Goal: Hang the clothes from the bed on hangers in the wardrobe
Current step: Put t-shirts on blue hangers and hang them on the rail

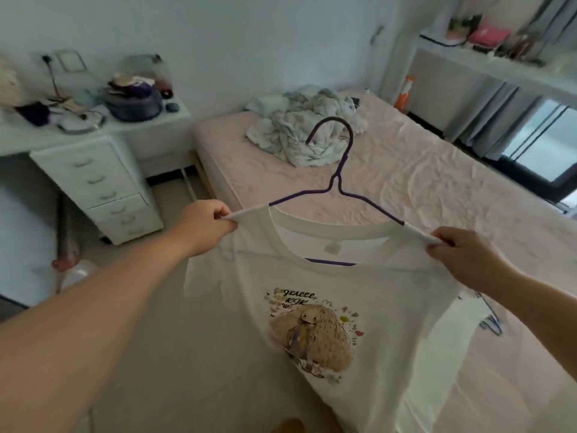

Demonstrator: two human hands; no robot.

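Note:
A white T-shirt with a brown animal print hangs on a purple wire hanger, held up in front of me over the near end of the bed. My left hand pinches the shirt's left shoulder over the hanger arm. My right hand pinches the right shoulder the same way. The hanger's hook points up and away from me. A crumpled pile of light clothes lies at the far end of the pink bed. The wardrobe is not in view.
A white desk with a drawer unit stands left of the bed, its top cluttered with a bag and small items. An orange-and-white spray bottle sits at the bed's far right. Another hanger lies on the bed behind the shirt's right side. Curtains and a window are at right.

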